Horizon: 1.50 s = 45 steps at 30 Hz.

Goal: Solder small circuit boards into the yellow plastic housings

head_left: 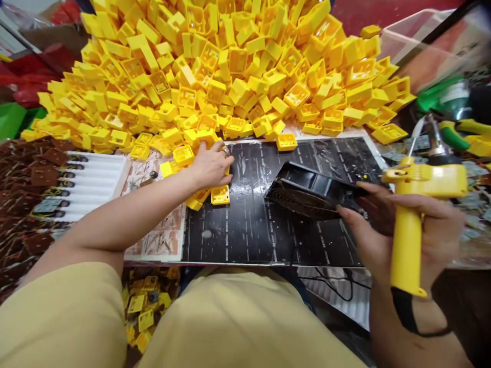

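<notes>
My left hand (213, 163) lies palm down over several small yellow plastic cases (220, 194) at the left edge of the black mat. Its fingers are apart and slightly bent, touching the cases; what lies under the palm is hidden. My right hand (441, 230) is closed. Between its thumb and fingers is a square black fan (307, 186) with a round grille, tilted above the mat. In the same hand is a yellow pistol-shaped soldering gun (408, 240), with a metal nozzle and a thin tube pointing away from me.
A large heap of yellow cases (238, 61) covers the back. On the left, brown circuit boards (46, 174) with wires lie by a ribbed white tray (99, 176). Yellow-green pliers (466, 135) lie on the right near a clear bin (414, 38). The black mat (238, 230) covers the middle.
</notes>
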Motion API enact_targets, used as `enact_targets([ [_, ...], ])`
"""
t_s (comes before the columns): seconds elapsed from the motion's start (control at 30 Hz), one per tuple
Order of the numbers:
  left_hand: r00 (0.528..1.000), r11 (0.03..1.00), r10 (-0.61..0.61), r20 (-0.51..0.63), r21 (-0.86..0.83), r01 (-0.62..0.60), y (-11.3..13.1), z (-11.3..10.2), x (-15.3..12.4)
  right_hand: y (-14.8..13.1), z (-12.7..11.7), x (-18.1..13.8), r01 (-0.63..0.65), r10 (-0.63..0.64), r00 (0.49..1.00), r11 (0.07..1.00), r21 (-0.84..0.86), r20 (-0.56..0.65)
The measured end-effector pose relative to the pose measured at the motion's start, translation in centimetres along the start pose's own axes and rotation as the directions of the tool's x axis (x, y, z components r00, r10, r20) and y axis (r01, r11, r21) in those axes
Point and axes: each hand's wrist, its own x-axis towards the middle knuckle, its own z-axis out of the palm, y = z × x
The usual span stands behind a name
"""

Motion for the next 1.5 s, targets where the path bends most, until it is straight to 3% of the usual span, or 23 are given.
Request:
enact_targets([
  [0.07,0.999,0.999,0.050,0.001,-0.005,-0.050,-1.1,0.6,-2.2,-0.6,1.9,0.9,0.066,-0.067,0.998,0.996,0.055,0.015],
  [0.2,0.992,0.992,0.122,-0.006,-0.036,-0.123,-2.7,1.7,-5.5,-1.6,6.7,2.9,0.032,-0.041,0.995,0.995,0.095,0.089],
  [0.27,0.990,0.989,0.122,-0.069,-0.075,-0.127,-3.3,2.3,-6.6,-1.6,8.9,3.8,0.034,-0.044,0.990,0.996,0.083,0.133],
  [0.37,0.960,0.970,-0.001,-0.279,-0.233,-0.067,-4.1,3.0,-8.4,-1.5,10.4,4.8,0.094,-0.106,0.978,0.993,0.073,0.182],
  [0.47,0.878,0.902,-0.203,-0.433,-0.431,-0.004,-3.9,2.9,-11.4,-2.6,9.9,4.6,0.174,-0.174,0.967,0.985,0.014,0.188],
  [0.53,0.834,0.855,-0.258,-0.489,-0.517,-0.039,-2.7,2.8,-14.1,-4.2,9.6,3.6,0.304,-0.299,0.936,0.953,0.002,0.184],
  [0.6,0.814,0.815,-0.231,-0.533,-0.563,-0.138,-0.7,3.1,-16.7,-5.7,10.0,2.0,0.463,-0.471,0.844,0.881,0.095,0.257],
  [0.7,0.834,0.757,-0.152,-0.530,-0.605,-0.247,2.2,5.0,-19.4,-7.0,12.5,-0.2,0.546,-0.611,0.644,0.789,0.281,0.461],
  [0.8,0.881,0.800,-0.149,-0.449,-0.578,-0.159,3.6,7.4,-20.8,-6.6,15.9,-1.1,0.588,-0.663,0.463,0.726,0.356,0.588],
  [0.9,0.906,0.828,-0.188,-0.378,-0.558,-0.061,3.6,8.1,-21.7,-5.9,17.5,-0.9,0.622,-0.666,0.377,0.697,0.357,0.644],
  [1.0,0.912,0.849,-0.253,-0.324,-0.527,0.049,3.7,7.4,-22.1,-6.1,16.2,-1.0,0.675,-0.637,0.421,0.696,0.246,0.646],
  [1.1,0.904,0.884,-0.348,-0.248,-0.408,0.229,4.4,6.4,-21.6,-7.2,13.2,-2.1,0.711,-0.583,0.524,0.700,0.058,0.621],
  [1.17,0.900,0.898,-0.363,-0.239,-0.347,0.270,5.0,5.9,-20.9,-8.0,11.1,-3.2,0.700,-0.542,0.573,0.714,-0.023,0.614],
  [1.23,0.917,0.918,-0.277,-0.288,-0.361,0.164,5.5,5.7,-20.2,-8.4,9.6,-4.1,0.667,-0.508,0.601,0.744,-0.037,0.617],
  [1.3,0.920,0.912,-0.143,-0.365,-0.410,-0.021,5.8,5.5,-19.6,-8.3,8.7,-4.6,0.592,-0.479,0.629,0.806,0.022,0.613],
  [1.37,0.891,0.885,-0.102,-0.443,-0.449,-0.122,5.8,5.3,-19.1,-7.8,8.7,-4.6,0.508,-0.459,0.638,0.854,0.110,0.618],
  [1.4,0.871,0.883,-0.143,-0.469,-0.458,-0.102,5.6,5.2,-18.9,-7.4,8.9,-4.6,0.473,-0.457,0.626,0.867,0.159,0.632],
  [1.5,0.814,0.889,-0.339,-0.472,-0.443,0.113,4.2,5.2,-18.0,-6.6,10.0,-4.6,0.430,-0.485,0.570,0.864,0.263,0.663],
])
